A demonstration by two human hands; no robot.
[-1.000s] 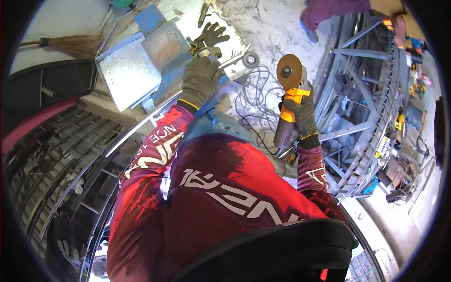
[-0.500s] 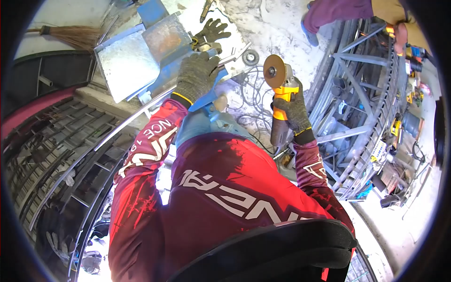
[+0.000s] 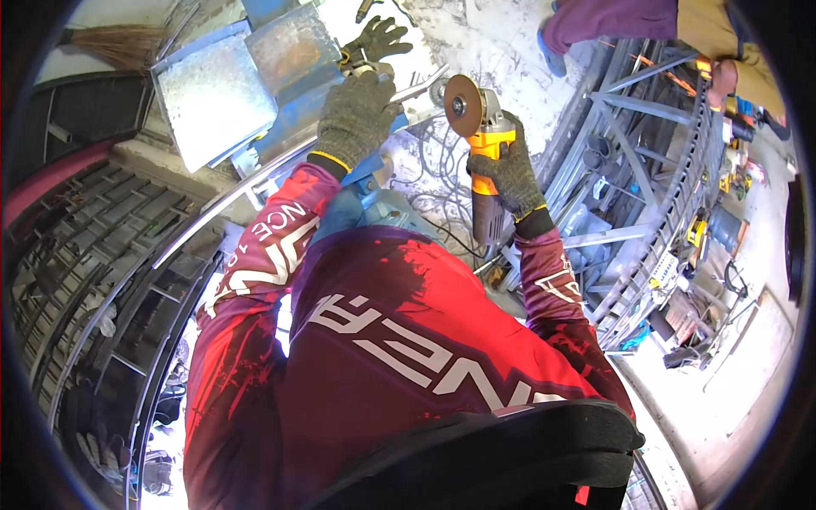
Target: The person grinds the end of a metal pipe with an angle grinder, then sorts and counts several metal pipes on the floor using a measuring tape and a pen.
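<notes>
My left hand [image 3: 357, 115], in a dark knitted glove, is closed over the end of a blue metal machine [image 3: 310, 81]; what lies under its fingers is hidden. A thin metal bar [image 3: 422, 83] sticks out beside it. My right hand [image 3: 512, 174], gloved too, grips a yellow and grey angle grinder [image 3: 489, 140]. The grinder's brown disc [image 3: 461, 105] faces the bar, apart from it. Beyond my left hand is another dark glove [image 3: 376, 42] with spread fingers; whether a hand is inside, I cannot tell.
A round disc [image 3: 438, 91] and looped cables [image 3: 433, 170] lie on the floor. Steel framework [image 3: 642, 153] stands at right. A co-worker's purple-clothed leg [image 3: 608, 21] shows at top right, near orange sparks [image 3: 676, 78]. Metal racks [image 3: 102, 246] fill the left; a broom [image 3: 115, 42] lies top left.
The view has shifted slightly. My right hand has brought the grinder closer to the bar and my left hand, which keeps its place on the machine. Orange streaks near the co-worker look longer.
</notes>
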